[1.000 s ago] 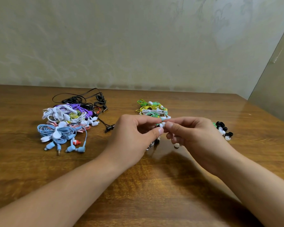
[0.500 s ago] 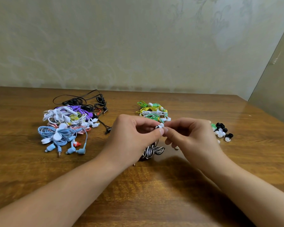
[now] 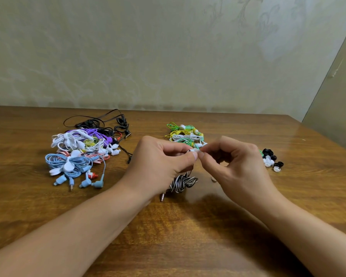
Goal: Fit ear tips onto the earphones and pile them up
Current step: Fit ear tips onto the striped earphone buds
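The striped cord [image 3: 181,183] now hangs in full view below the hands, its bundle touching the table [image 3: 188,246] with the plug at its near left end; a second ago it was mostly hidden behind the left hand. That suggests the hands have lifted slightly, with the earbud end pulled up out of the bundle for fitting.

Above it, the left hand [image 3: 160,162] pinches the earbud [image 3: 190,151] between thumb and forefinger, other fingers curled. The right hand [image 3: 238,166] meets it tip to tip, thumb and forefinger pinching a white tip [image 3: 197,150] against the earbud's nozzle. Whether the tip is fully seated cannot be told; it looks mid-fit, as it did in the earlier frames, so this pair is probably not finished. A small pale piece lies on the table just under the right hand, too hidden to name.

Farther off, left, sits the big pile [image 3: 82,154] of mixed earphones; behind the hands, the green and yellow pile [image 3: 185,134]; right, the loose tips [image 3: 271,159], black and white.
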